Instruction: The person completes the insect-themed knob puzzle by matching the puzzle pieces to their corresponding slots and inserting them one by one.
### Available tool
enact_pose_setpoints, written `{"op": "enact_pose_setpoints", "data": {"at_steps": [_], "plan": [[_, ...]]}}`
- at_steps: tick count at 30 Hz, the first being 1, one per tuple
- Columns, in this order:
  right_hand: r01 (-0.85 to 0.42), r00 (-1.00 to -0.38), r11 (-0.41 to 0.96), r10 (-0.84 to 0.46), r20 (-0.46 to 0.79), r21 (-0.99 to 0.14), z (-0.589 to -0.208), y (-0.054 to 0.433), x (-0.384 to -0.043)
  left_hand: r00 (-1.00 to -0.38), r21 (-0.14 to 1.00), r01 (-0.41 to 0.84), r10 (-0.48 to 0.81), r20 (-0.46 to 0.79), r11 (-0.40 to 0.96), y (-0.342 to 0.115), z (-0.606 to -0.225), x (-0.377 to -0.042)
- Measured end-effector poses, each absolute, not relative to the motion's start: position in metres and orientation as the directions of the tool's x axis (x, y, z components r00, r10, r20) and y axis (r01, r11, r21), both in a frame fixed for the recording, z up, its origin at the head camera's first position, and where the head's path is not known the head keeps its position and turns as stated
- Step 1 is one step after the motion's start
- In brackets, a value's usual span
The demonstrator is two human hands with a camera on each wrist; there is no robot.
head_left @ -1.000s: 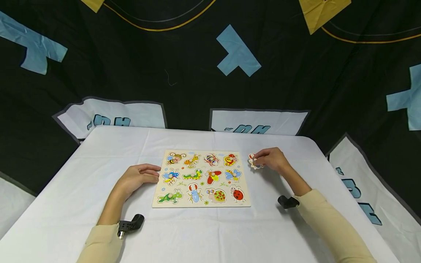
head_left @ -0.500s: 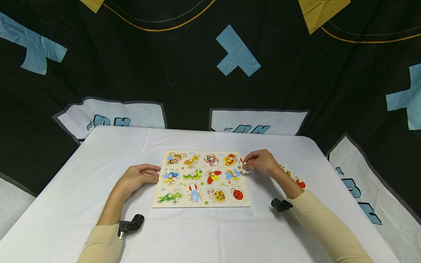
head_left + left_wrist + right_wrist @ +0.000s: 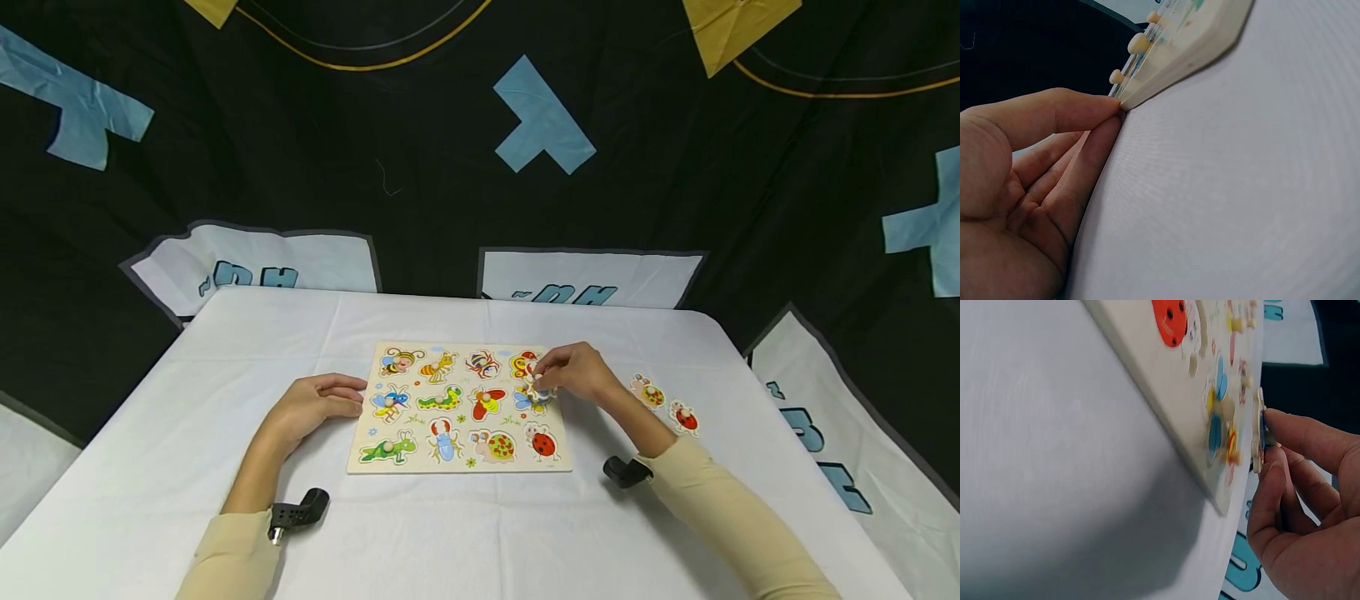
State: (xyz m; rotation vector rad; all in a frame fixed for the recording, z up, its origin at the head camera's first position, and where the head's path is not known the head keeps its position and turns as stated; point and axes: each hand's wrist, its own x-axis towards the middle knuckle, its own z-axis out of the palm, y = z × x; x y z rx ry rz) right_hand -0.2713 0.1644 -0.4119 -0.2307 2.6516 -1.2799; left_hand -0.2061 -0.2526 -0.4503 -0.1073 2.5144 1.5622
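Note:
A wooden insect peg puzzle (image 3: 465,423) lies on the white table. My left hand (image 3: 318,408) is at its left edge; in the left wrist view, thumb and finger tips meet at the side of the board (image 3: 1175,78). My right hand (image 3: 573,371) pinches a small puzzle piece (image 3: 538,392) above the board's right side, over the blue-winged bee. In the right wrist view that piece (image 3: 1257,434) is seen edge-on, raised off the board, its painted face mostly hidden by the fingers. Knobbed pieces fill the upper rows; the stag beetle, snail and ladybug places show no knobs.
A snail piece (image 3: 647,392) and a ladybug piece (image 3: 684,417) lie on the table right of the board, beside the right forearm. A black curtain (image 3: 420,167) hangs behind the table's far edge. Black cameras are strapped to both wrists.
My right hand has carried the puzzle piece leftward from the table beside the board to above it. The snail and ladybug pieces have come into view. My left hand has not moved.

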Motion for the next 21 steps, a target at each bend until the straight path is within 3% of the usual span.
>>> {"op": "enact_pose_setpoints", "data": {"at_steps": [21], "plan": [[-0.115,-0.948,0.606,-0.305,-0.096,-0.787,-0.412,0.124,-0.261,-0.981,0.873,-0.160,0.023,-0.192,0.461,-0.254,-0.451,-0.208]]}}
